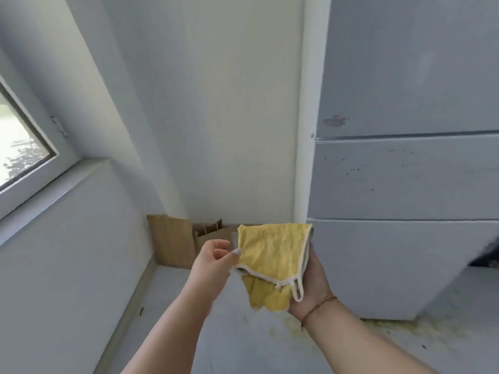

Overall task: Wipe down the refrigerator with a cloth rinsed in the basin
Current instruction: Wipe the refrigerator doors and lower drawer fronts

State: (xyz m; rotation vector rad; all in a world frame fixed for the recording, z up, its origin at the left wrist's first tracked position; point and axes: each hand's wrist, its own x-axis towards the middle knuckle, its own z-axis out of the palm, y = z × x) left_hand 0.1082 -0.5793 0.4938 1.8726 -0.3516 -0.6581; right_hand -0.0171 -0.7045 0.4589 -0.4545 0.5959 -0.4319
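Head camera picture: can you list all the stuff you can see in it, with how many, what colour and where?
cloth: one, yellow with a pale edge and a hanging loop, folded, held up in front of the fridge's bottom left corner
refrigerator: one, grey-white, right side, doors closed, small dark specks on the middle panel
sticker: one, red print too small to read, on the upper fridge door
window: one, white frame, far left
cardboard: brown, count unclear, on the floor in the corner against the wall
floor: grey, with yellowish stains near the fridge's base
wristband: one, thin, reddish, on the right wrist
left hand: one, pinches the cloth's left edge
right hand: one, holds the cloth from beneath
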